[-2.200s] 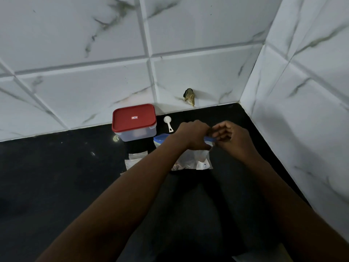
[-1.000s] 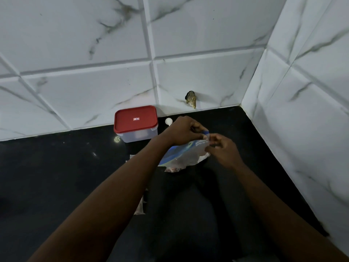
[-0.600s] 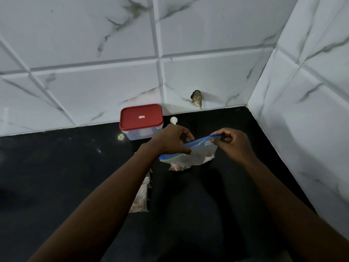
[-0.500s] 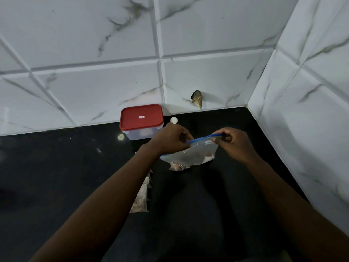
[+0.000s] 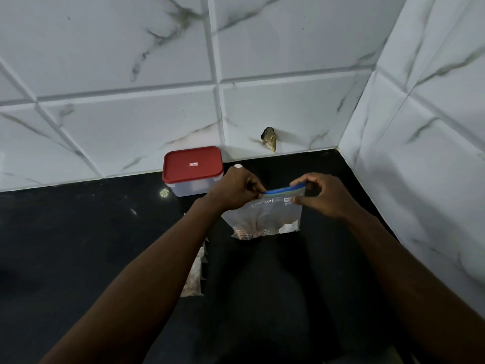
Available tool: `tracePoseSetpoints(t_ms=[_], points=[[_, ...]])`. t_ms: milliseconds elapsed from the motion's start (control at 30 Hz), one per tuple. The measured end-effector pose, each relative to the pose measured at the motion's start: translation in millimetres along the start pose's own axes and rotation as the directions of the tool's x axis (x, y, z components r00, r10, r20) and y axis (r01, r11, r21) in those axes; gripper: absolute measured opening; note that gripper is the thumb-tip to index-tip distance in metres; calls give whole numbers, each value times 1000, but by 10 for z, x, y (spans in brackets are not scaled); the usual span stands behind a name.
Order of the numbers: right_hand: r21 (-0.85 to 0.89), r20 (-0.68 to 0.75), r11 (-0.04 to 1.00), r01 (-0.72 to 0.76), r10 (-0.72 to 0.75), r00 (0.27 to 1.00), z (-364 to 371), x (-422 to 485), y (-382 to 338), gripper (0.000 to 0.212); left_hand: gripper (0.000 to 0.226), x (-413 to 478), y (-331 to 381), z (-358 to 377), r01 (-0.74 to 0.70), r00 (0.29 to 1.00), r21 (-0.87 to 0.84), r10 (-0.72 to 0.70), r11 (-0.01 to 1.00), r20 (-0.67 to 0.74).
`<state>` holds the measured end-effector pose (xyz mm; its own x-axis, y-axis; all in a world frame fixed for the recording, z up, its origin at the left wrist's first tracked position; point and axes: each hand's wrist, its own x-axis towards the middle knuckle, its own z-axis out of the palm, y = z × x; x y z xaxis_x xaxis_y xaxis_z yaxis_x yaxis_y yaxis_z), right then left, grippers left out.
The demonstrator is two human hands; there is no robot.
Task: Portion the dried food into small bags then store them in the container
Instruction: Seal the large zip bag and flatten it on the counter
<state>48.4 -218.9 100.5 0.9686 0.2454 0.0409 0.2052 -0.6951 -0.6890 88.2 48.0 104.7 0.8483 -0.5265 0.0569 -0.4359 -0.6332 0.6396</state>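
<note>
The white tile wall (image 5: pixel 131 61) with grey lines fills the back and the right side. Under it is the black desk (image 5: pixel 65 245). My two bare arms reach out over the desk. A clear box (image 5: pixel 189 187) with a red lid (image 5: pixel 192 164) sits at the back of the desk, right by the wall. Its lid is on.

Near the box, to its right, I hold a big bag (image 5: pixel 270 214) up by its blue top strip. My left grip (image 5: pixel 236 189) pinches the left end of the strip. My right grip (image 5: pixel 322 195) pinches the right end. Brown dried food (image 5: pixel 249 233) sits in the bottom of the big bag.

A small bag (image 5: pixel 195 274) with food in it lies flat on the desk, partly under my left arm. A tiny white bit (image 5: pixel 238 166) peeks out behind my left grip. I cannot tell what it is. A little brown thing (image 5: pixel 269 139) sticks on the wall.
</note>
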Motion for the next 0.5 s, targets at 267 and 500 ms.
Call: tracePoseSetpoints(t_ms=[267,500], points=[[-118,-24,991,58,-62,998,101,107,-118,12,15,32,16,3,11,1000,-4,-11,1000,2],[-150,22,988,42,-39,999,97,137,-70,13,27,0,34,-7,49,998,-12,-48,999,38]])
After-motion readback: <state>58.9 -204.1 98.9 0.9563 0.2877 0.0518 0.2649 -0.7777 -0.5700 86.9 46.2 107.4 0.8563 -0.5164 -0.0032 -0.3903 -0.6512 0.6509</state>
